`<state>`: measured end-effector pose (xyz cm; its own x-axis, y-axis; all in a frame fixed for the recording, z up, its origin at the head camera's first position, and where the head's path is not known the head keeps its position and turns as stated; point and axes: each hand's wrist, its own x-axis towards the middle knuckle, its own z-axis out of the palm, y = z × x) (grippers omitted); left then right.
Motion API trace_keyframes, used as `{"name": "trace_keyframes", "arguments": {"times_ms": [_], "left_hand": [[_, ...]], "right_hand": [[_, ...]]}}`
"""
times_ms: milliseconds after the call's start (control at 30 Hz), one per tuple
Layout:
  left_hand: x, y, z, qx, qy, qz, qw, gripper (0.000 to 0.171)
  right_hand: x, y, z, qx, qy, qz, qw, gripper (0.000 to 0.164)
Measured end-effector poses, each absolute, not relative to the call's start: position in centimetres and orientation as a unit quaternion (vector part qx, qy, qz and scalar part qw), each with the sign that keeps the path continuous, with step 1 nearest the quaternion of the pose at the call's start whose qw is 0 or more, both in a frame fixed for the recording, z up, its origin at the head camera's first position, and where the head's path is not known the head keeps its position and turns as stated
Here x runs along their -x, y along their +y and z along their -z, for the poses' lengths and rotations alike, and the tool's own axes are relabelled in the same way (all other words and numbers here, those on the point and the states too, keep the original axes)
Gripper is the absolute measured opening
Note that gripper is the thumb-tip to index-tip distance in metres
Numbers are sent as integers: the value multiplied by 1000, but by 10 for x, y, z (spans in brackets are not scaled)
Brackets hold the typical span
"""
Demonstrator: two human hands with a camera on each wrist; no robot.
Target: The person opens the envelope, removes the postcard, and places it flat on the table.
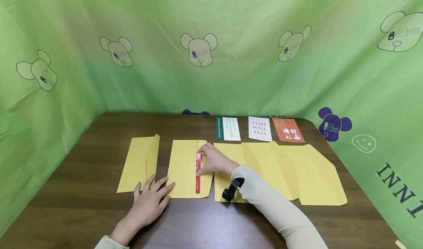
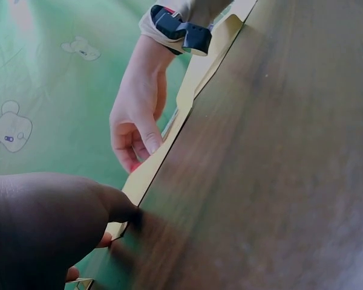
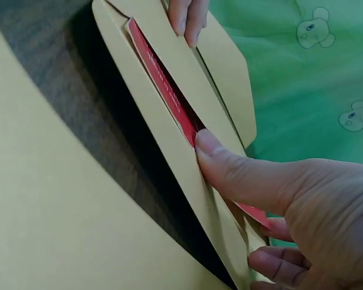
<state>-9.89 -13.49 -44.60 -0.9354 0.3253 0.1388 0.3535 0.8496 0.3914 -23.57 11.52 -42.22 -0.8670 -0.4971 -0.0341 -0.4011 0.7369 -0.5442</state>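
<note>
A red card (image 1: 198, 186) sits mostly inside a yellow envelope (image 1: 181, 168), with only a narrow strip showing along the opening at its right side. My right hand (image 1: 216, 159) pinches the card, thumb toward its lower part and fingers near its top end. In the right wrist view the thumb presses at the edge of the red card (image 3: 160, 78), beside the envelope's flap (image 3: 133, 96). My left hand (image 1: 148, 206) lies with fingers spread, its fingertips on the lower left edge of the same envelope and close to another yellow envelope (image 1: 135, 164).
Several yellow envelopes (image 1: 320, 183) overlap in a row to the right, under my right forearm. Behind them lie a green-and-white card (image 1: 231, 129), a white card (image 1: 260, 128) and an orange-red card (image 1: 288, 130). Green cloth (image 1: 231, 87) hangs around the brown table (image 1: 191, 223).
</note>
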Motion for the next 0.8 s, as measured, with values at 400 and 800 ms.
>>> {"name": "trace_keyframes", "arguments": {"times_ms": [400, 800], "left_hand": [[98, -136, 444, 181, -961, 205, 40, 36], [99, -135, 446, 182, -960, 208, 38, 36]], "right_hand": [[232, 109, 425, 194, 893, 389, 116, 78], [223, 106, 424, 200, 865, 443, 125, 78]]}}
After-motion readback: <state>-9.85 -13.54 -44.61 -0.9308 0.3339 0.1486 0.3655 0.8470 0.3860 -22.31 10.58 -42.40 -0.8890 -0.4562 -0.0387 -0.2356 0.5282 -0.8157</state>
